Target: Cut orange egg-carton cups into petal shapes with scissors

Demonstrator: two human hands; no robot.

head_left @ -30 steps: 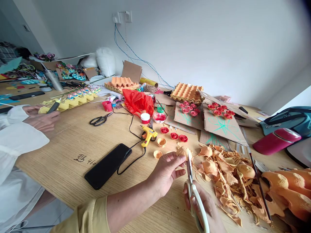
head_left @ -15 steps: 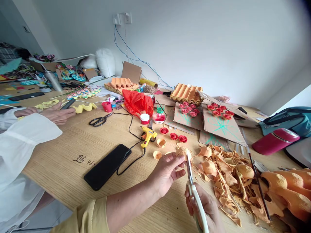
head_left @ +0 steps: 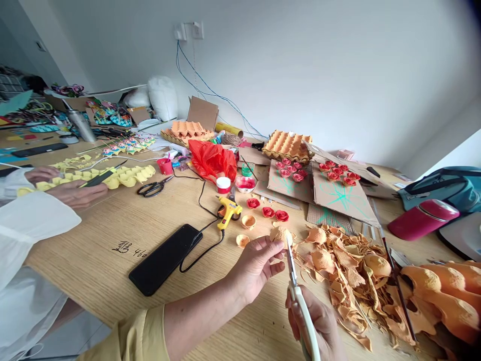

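Note:
My left hand (head_left: 256, 265) pinches a small tan egg-carton cup (head_left: 280, 233) just above the wooden table (head_left: 112, 220). My right hand (head_left: 317, 323) grips white-handled scissors (head_left: 298, 293), whose blades point up and touch the cup's right side. Two trimmed cups (head_left: 249, 221) and three red paper roses (head_left: 267, 211) lie just beyond my left hand. A heap of orange carton scraps (head_left: 349, 271) spreads to the right of the scissors.
A black phone (head_left: 165, 258) and a yellow glue gun (head_left: 228, 210) with its cord lie left of my hands. Black scissors (head_left: 152, 188), a red bag (head_left: 212, 158), egg trays (head_left: 287, 144) and cardboard with roses (head_left: 338, 188) stand farther back. Another person's hands (head_left: 77, 193) work on a yellow carton strip (head_left: 124, 175) at left. A pink bottle (head_left: 423, 220) is at right.
My hands have barely moved, the scissors staying against the cup. The other person's hands shifted and the yellow carton strip now lies stretched out in front of them.

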